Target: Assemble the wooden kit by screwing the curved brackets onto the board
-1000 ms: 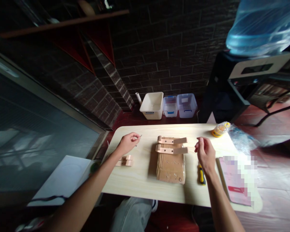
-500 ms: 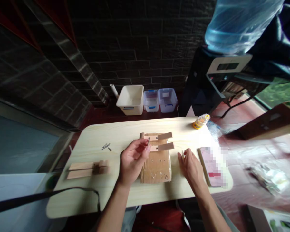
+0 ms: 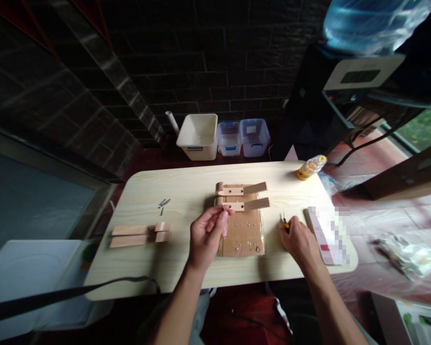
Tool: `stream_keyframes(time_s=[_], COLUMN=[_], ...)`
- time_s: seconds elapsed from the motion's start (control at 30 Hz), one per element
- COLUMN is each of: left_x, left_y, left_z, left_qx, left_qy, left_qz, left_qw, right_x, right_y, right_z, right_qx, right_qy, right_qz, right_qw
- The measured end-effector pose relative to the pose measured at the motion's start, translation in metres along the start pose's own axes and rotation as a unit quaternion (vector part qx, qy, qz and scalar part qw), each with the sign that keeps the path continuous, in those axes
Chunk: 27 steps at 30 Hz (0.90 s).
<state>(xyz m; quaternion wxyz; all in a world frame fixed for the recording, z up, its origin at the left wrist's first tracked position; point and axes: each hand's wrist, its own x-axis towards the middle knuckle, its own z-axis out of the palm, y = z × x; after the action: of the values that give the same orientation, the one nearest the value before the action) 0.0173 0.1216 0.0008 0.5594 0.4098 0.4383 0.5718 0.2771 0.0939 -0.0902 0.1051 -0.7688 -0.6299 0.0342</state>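
Observation:
My left hand (image 3: 204, 237) pinches a small screw (image 3: 223, 208) between thumb and fingertips, above the near wooden piece (image 3: 255, 204). Beyond that piece lies a matching far wooden piece (image 3: 255, 188). Both have dark holes and a rounded block at the left end, and rest across a piece of cardboard (image 3: 241, 235) that has several small holes. To the right of the cardboard, my right hand (image 3: 301, 239) is closed around a small screwdriver (image 3: 286, 225) with a yellow and black handle. Its thin shaft points away from me. The fingers hide most of the handle.
Several screws (image 3: 164, 203) lie at the table's left, behind another pair of wooden pieces (image 3: 131, 235). A yellow-capped bottle (image 3: 311, 167) stands at the back right. A phone-like flat object (image 3: 326, 239) lies right of my right hand. Plastic bins (image 3: 197, 139) stand behind the table (image 3: 187, 282).
The view has shifted, moving the table up and right in the picture. My left hand has moved to the near wooden piece with the screw. The screwdriver now shows clearly in my right hand.

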Motion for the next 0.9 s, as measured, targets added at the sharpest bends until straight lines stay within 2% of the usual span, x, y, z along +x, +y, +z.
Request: stream_keyframes(time_s=[0.13,0.27,0.33,0.4,0.47,0.53,0.63,0.73,0.8,0.9], left_x=[-0.001,-0.004,-0.006,-0.008,-0.009,-0.01,-0.012,-0.013,-0.014,-0.016], left_y=[-0.001,0.002,0.004,0.005,0.004,0.002,-0.005,-0.011,-0.013,-0.015], left_z=[0.003,0.008,0.011,0.013,0.016,0.018,0.021,0.023,0.024,0.026], left_qx=[0.014,0.034,0.04,0.047,0.057,0.066,0.078,0.096,0.104,0.106], left_qy=[0.006,-0.004,-0.008,-0.019,-0.038,-0.056,-0.07,-0.072,-0.079,-0.091], left_qz=[-0.002,-0.016,-0.025,-0.041,-0.062,-0.075,-0.08,-0.087,-0.089,-0.085], left_qw=[1.0,0.999,0.999,0.998,0.996,0.993,0.991,0.989,0.987,0.987], right_x=[-0.002,0.005,0.007,0.006,0.001,-0.005,-0.012,-0.016,-0.018,-0.02], right_y=[-0.002,-0.016,-0.027,-0.039,-0.05,-0.06,-0.071,-0.08,-0.086,-0.091], right_z=[-0.004,-0.025,-0.038,-0.048,-0.053,-0.054,-0.053,-0.055,-0.058,-0.062], right_qx=[0.018,0.162,0.251,0.36,0.455,0.495,0.506,0.478,0.477,0.513], right_qy=[0.008,0.082,0.138,0.172,0.204,0.227,0.187,0.124,0.102,0.075], right_qz=[-0.003,-0.017,0.01,0.035,0.013,-0.018,-0.066,-0.107,-0.095,-0.058], right_qw=[1.0,0.983,0.958,0.916,0.867,0.838,0.84,0.863,0.867,0.853])
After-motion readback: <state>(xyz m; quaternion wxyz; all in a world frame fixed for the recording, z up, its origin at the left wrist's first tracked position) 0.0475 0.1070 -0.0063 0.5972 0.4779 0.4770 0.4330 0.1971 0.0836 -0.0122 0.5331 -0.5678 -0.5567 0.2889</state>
